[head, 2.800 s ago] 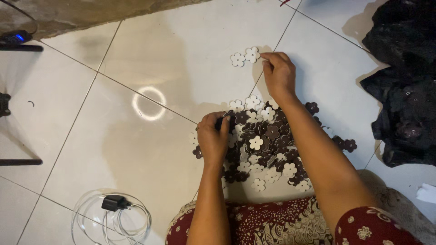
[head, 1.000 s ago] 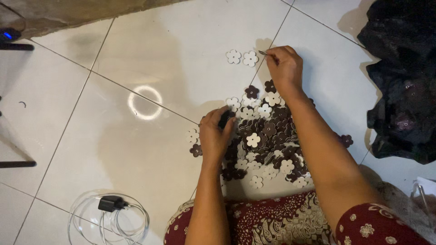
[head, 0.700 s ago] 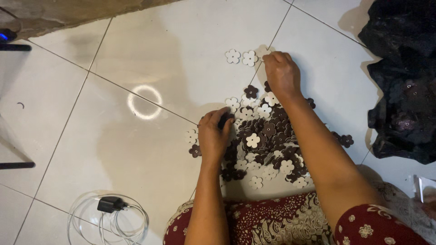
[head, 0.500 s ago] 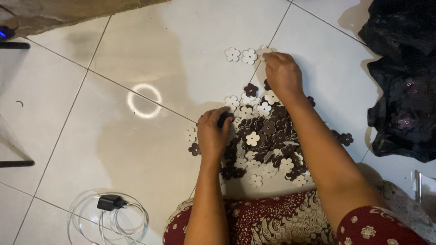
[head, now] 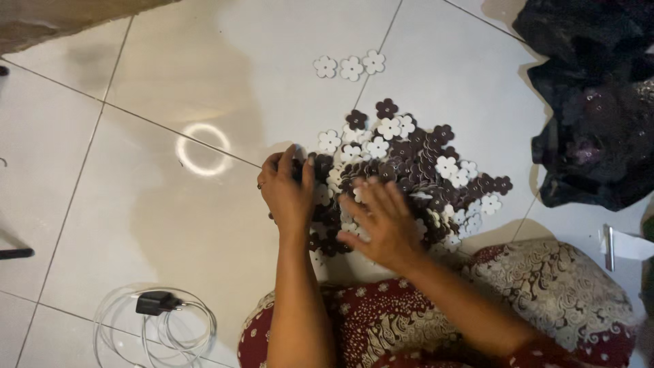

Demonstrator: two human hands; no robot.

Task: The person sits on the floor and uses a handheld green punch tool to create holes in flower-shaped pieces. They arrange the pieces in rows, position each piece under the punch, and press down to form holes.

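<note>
A pile of small flower-shaped pieces [head: 415, 170], dark brown and white, lies on the white tiled floor [head: 204, 225]. Three white flower pieces [head: 349, 67] sit in a row beyond the pile. My left hand [head: 289, 194] rests at the pile's left edge, its fingers curled around a few dark pieces. My right hand [head: 383, 221] hovers over the near side of the pile with fingers spread, holding nothing that I can see.
A black charger with coiled white cable [head: 158, 315] lies at the lower left. Black bags [head: 599, 109] are heaped at the right. A patterned red cloth [head: 436, 320] covers my lap. A ring of light [head: 202, 149] reflects on the tile.
My right hand has drawn back from the row of white flowers to the near side of the pile. The row now holds three pieces. My left hand stays at the pile's left edge.
</note>
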